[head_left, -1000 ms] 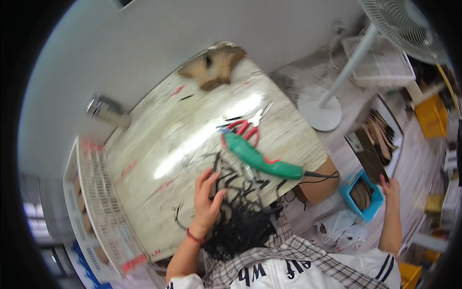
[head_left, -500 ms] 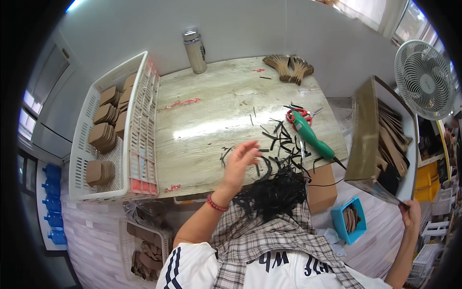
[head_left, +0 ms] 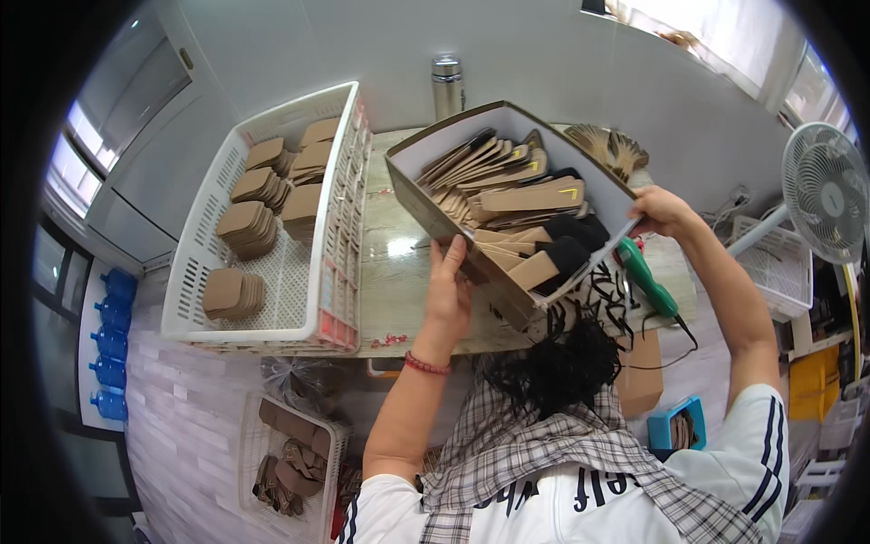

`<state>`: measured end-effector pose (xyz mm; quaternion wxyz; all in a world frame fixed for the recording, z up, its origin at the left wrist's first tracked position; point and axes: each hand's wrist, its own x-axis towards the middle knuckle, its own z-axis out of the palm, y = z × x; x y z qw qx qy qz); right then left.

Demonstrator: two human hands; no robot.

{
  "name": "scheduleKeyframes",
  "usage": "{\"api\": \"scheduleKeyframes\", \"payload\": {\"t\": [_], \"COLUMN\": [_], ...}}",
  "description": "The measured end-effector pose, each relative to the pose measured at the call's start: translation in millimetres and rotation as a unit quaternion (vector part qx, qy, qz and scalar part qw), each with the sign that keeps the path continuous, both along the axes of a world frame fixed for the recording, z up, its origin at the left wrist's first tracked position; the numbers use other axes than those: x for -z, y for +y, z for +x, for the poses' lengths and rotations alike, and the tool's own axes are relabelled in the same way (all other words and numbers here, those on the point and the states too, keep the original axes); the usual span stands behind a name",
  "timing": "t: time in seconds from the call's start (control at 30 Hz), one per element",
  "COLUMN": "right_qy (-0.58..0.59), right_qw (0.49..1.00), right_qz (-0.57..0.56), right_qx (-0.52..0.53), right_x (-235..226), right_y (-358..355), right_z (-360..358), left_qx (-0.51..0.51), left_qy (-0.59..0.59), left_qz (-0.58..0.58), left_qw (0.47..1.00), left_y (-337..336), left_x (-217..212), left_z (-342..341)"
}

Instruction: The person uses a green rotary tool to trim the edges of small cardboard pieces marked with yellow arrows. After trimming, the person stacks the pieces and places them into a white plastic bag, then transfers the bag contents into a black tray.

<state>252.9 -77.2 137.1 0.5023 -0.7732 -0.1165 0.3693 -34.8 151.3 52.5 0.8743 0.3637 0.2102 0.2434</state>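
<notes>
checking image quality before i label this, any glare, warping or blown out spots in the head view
Head view: fisheye bends straight edges, so the white crate and cardboard box held by the left hand and right hand look curved; a black ring frames the picture; glare patch on the marble table; windows at upper right are blown out; the centre is sharp.

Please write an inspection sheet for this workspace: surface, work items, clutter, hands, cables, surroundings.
Surface: marble-pattern table, partly covered.
Work items: cardboard box of brown and black flat pieces, held tilted above the table.
Clutter: black strips; green tool; metal flask.
Hands: left hand on the box's near side; right hand on its far corner.
Cables: black cord from the green tool.
Surroundings: white crate of brown stacks; fan; blue bottles.
</notes>
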Motion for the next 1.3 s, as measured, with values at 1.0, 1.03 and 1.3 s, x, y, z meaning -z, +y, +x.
{"api": "scheduleKeyframes", "payload": {"t": [1.0,1.03,1.3], "right_qy": [-0.17,-0.074,-0.173], "right_qw": [0.975,0.986,0.952], "right_qz": [0.127,0.128,-0.204], "right_qx": [0.066,0.079,0.151], "right_x": [58.6,63.2,97.9], "right_y": [223.0,227.0,286.1], "right_z": [-7.5,-10.0,4.0], "left_qx": [-0.066,-0.151,-0.07], "left_qy": [0.008,0.01,0.398], "left_qz": [0.123,0.156,0.26], "left_qw": [0.99,0.976,0.877], "left_y": [89.8,108.8,281.6], "left_x": [-40.2,-52.4,19.3], "left_z": [94.2,106.3,179.3]}}
